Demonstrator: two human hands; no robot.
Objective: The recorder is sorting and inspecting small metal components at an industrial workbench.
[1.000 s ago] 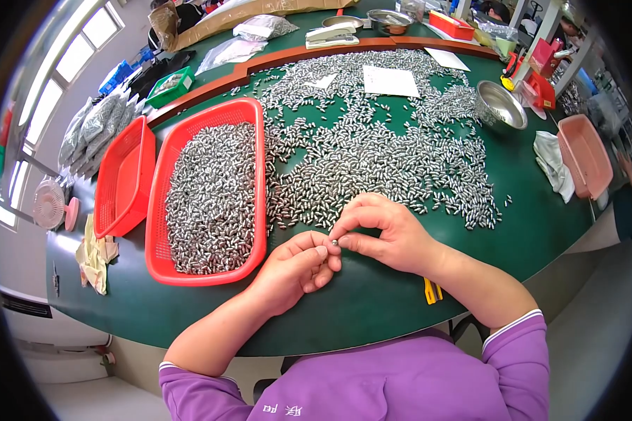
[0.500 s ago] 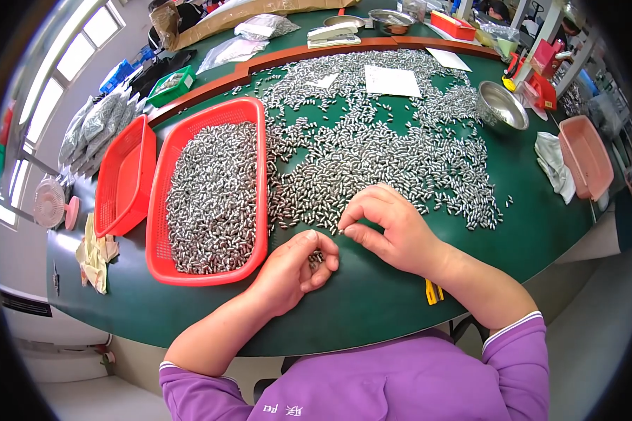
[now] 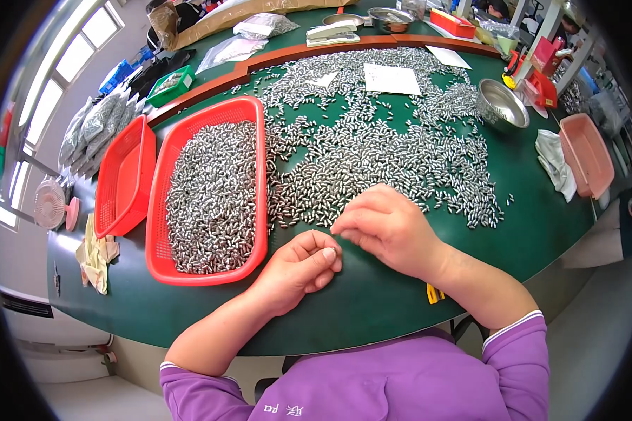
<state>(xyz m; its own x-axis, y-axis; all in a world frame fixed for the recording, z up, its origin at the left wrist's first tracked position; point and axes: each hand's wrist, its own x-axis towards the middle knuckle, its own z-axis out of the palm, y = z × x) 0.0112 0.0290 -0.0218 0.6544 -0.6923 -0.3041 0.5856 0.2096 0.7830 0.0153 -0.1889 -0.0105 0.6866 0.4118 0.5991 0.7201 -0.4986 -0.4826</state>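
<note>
Small silver oval metal pieces (image 3: pixel 379 165) lie spread in a thick layer over the green table. Just nearer than their front edge, my left hand (image 3: pixel 298 270) is curled into a loose fist, thumb over the fingers. The earlier picture shows several metal pieces in its palm; the fingers hide them now. Close by on the right, my right hand (image 3: pixel 393 230) has its fingers drawn together, tips pointing at the left hand. Whatever those fingertips hold cannot be made out. Left of my hands stands a red plastic basket (image 3: pixel 262 196) heaped with the same pieces.
Another red basket (image 3: pixel 105 189) sits further left, by a cloth (image 3: pixel 97 254). A yellow-handled tool (image 3: pixel 435 293) lies near my right forearm. White papers (image 3: pixel 392 80) rest on the pieces. A steel bowl (image 3: pixel 502 105) and pink basin (image 3: pixel 587 156) are at right; a wooden strip (image 3: pixel 316 50) borders the back.
My left fingers have closed over the pieces that showed in the palm, and its thumb has come down. The right hand has tilted slightly, its fingers closing together.
</note>
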